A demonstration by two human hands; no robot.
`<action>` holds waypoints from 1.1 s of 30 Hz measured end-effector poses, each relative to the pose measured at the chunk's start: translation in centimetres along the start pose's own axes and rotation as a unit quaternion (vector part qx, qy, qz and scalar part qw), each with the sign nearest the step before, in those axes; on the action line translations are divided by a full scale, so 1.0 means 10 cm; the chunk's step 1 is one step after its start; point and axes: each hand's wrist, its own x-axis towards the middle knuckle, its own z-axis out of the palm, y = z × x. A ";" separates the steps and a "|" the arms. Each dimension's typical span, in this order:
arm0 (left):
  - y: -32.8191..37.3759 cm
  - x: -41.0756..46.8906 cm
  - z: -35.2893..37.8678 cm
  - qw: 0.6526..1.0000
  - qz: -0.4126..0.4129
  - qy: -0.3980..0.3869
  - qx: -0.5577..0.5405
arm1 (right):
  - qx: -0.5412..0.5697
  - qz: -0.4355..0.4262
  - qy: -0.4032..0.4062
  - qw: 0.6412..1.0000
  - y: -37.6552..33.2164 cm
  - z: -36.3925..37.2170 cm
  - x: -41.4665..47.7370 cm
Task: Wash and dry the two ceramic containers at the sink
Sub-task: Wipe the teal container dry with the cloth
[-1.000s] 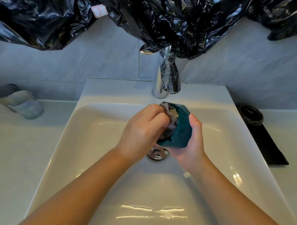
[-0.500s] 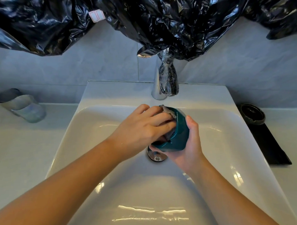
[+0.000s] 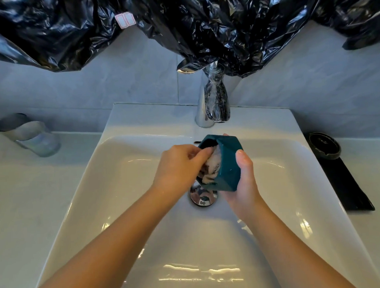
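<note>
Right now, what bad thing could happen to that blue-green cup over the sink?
The teal container is tipped on its side, held by the right hand alone above the hard sink. If it is slippery, it could drop and chip. The left hand grips a cloth stuffed inside it, and a hard push might knock the container loose.

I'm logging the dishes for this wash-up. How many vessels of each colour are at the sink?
Teal: 1, the teal container, held in the right hand while the left hand grips a cloth in its mouth.
Dark: 1, the dark dish on the right counter.
Pale: 1, the tumbler on the left counter.
Total: 3
</note>
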 end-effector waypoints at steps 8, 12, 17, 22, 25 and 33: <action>-0.29 0.09 -0.41 0.763 0.547 -0.065 0.338 | 0.082 0.064 -0.037 0.994 -0.05 0.01 -0.01; -0.24 0.18 -0.36 0.743 0.517 -0.064 0.420 | 0.084 0.079 -0.057 0.992 -0.06 0.03 -0.03; -0.32 0.16 -0.16 0.791 0.452 0.043 0.410 | 0.054 0.070 -0.048 0.995 -0.01 0.04 -0.02; -0.26 0.05 -0.01 0.906 0.297 0.048 0.297 | 0.021 0.043 -0.038 0.998 0.00 -0.01 -0.01; -0.13 0.02 0.02 0.973 0.147 -0.004 0.178 | 0.008 0.023 -0.032 0.999 -0.01 0.00 -0.02; 0.08 -0.01 0.11 0.998 -0.059 -0.016 -0.015 | -0.007 -0.005 -0.006 1.000 -0.05 0.00 0.00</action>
